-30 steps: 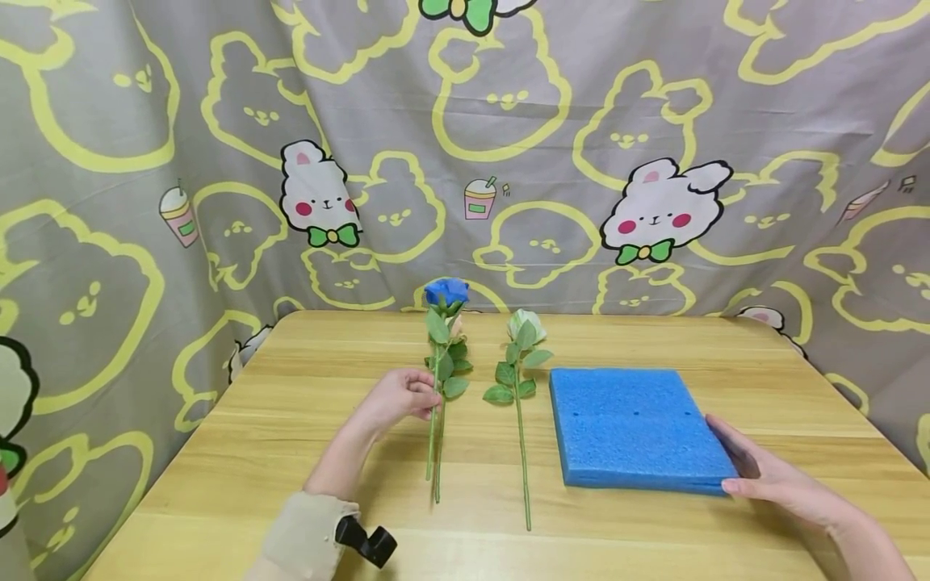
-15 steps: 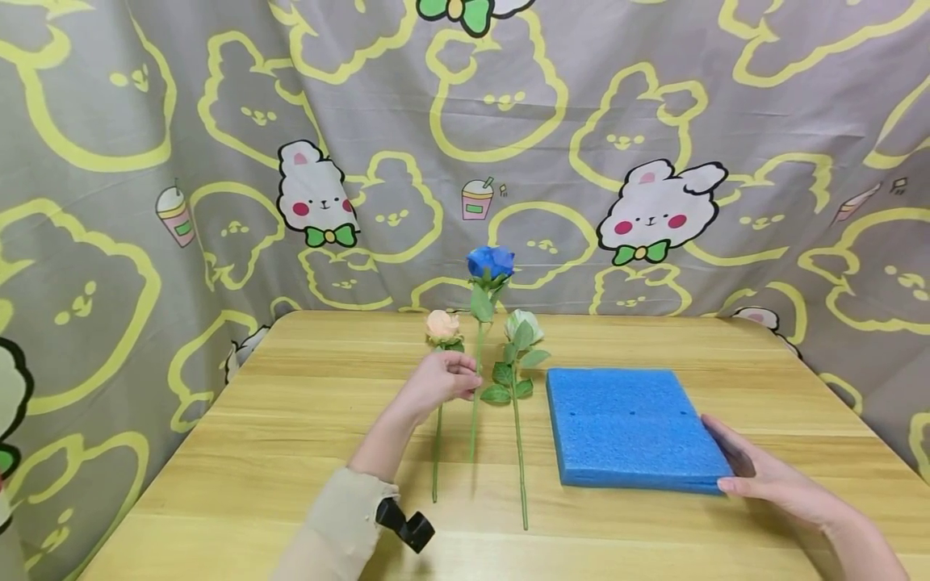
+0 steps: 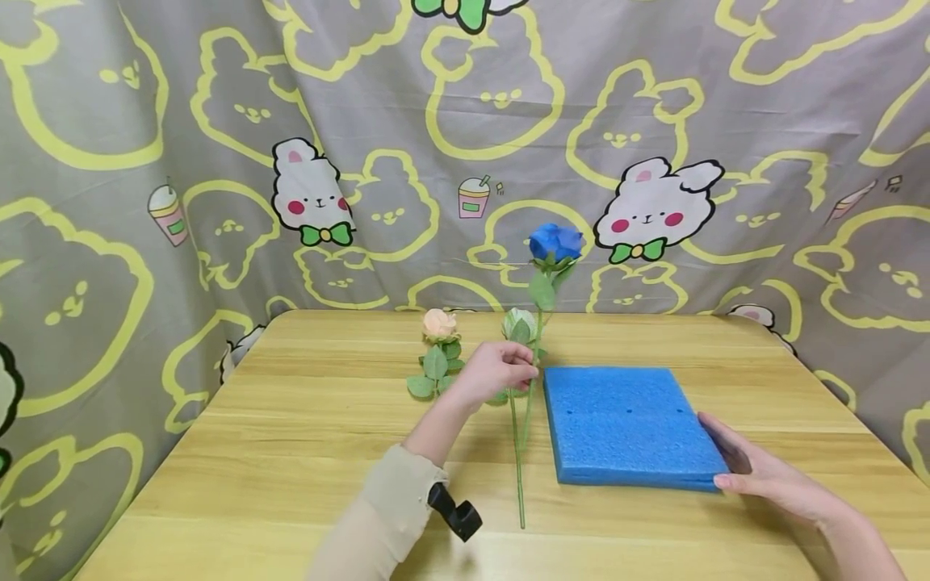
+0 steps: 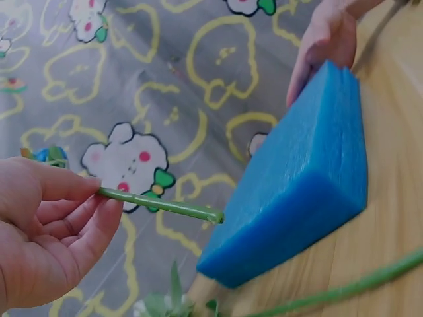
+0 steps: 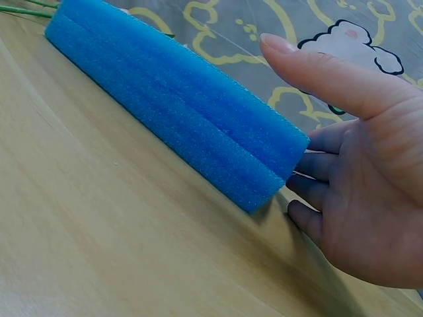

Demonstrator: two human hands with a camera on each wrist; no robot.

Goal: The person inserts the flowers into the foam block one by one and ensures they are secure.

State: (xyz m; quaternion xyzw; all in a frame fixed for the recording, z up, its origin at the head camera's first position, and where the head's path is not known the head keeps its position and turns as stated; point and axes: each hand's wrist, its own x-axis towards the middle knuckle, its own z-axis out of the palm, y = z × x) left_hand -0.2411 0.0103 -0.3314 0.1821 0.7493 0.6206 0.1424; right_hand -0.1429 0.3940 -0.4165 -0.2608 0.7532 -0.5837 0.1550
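My left hand pinches the green stem of a blue rose between thumb and fingertips. The rose is held upright above the table, its bloom higher than the table's back edge. In the left wrist view the cut end of the stem points toward a blue foam block, with the left hand behind it. This block lies flat, with a row of small holes in its top. My right hand rests at the block's right side; in the right wrist view its thumb is raised off the foam.
A white-green rose lies behind the left hand, partly hidden. Farther left on the wooden table lies a peach rose. A patterned curtain hangs behind the table. A black clip sits on the left sleeve.
My left hand has lifted the blue rose from beside the peach rose and carried it right, toward the foam block. The right hand has stayed at the block's side.
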